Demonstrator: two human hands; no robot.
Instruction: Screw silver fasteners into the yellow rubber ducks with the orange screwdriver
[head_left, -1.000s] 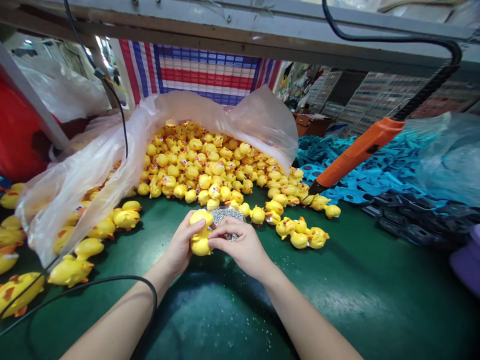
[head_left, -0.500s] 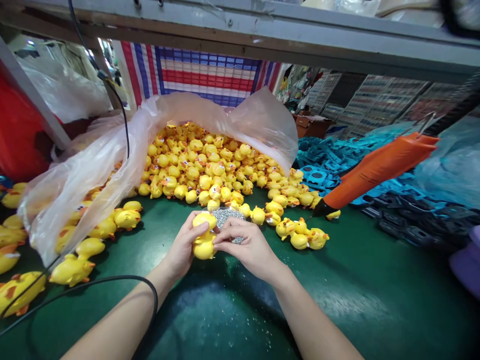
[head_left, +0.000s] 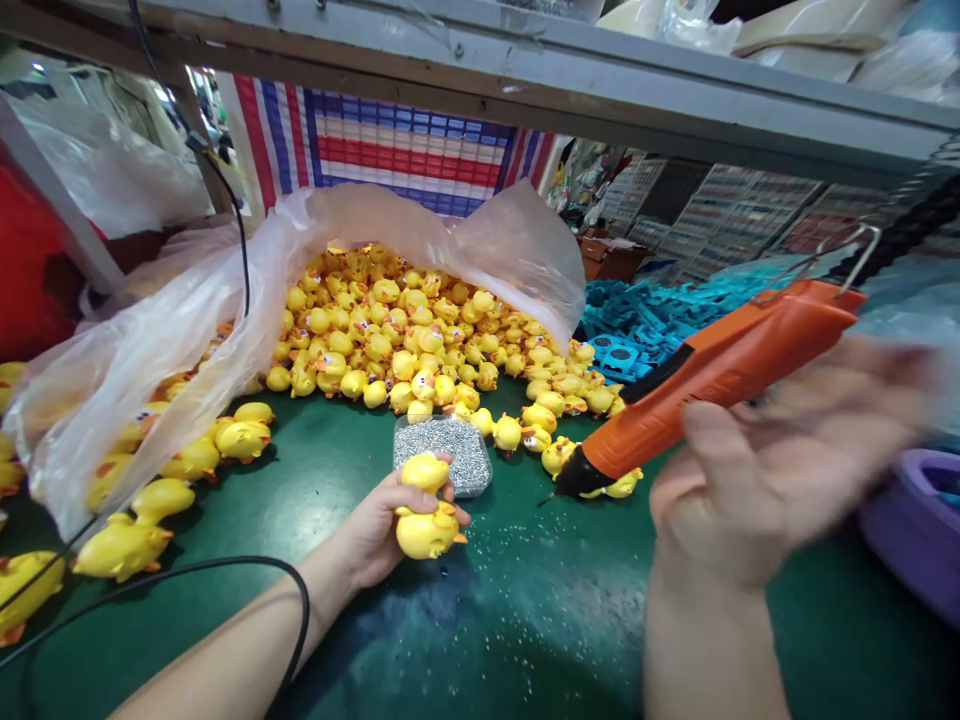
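Observation:
My left hand is wrapped round a yellow toy duck, just in front of a clear tray of small silvery pieces. At the right, my right hand is beside an orange electric screwdriver, its fingers spread and blurred and its thumb against the tool's lower side. The screwdriver hangs tilted from a hook, its dark tip pointing down and left. Behind the tray lies a large heap of yellow ducks under a sheet of clear plastic.
More ducks lie at the left beside a black cable. Blue plastic parts are piled at the back right, and a purple container stands at the right edge. A metal beam crosses above.
My right hand has left the duck and moved right to the screwdriver. That tool has shifted left and nearer. The duck in my left hand is lower and turned, and the tray is uncovered.

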